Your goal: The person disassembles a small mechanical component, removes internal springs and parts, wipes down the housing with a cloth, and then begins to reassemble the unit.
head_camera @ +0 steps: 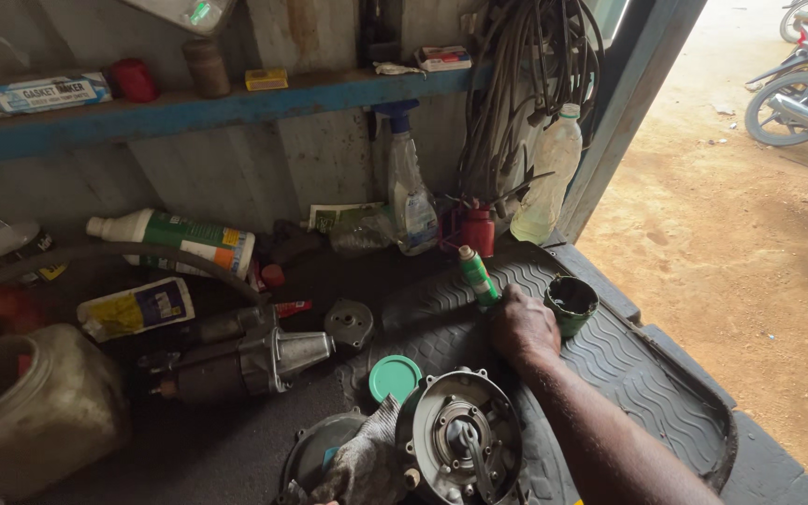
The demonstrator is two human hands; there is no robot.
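My right hand (524, 327) rests on a ribbed black rubber mat (638, 374) and is closed around a small green tube with a white cap (475, 273), held upright. Just right of the hand stands an open green pot (570, 304) with dark contents. Its round green lid (395, 377) lies flat to the left of the hand. In front of me, a round metal housing with a central hub (465, 435) leans against a grey rag (367, 458). My left hand is out of view.
A starter motor (245, 360) lies at the left beside a cloudy plastic jar (30, 402). A spray bottle (409, 192), red canister (478, 231), pale bottle (549, 178) and white-green bottle (175, 238) line the back wall. Cables (526, 84) hang above. Motorcycles (801, 89) stand outside on dirt.
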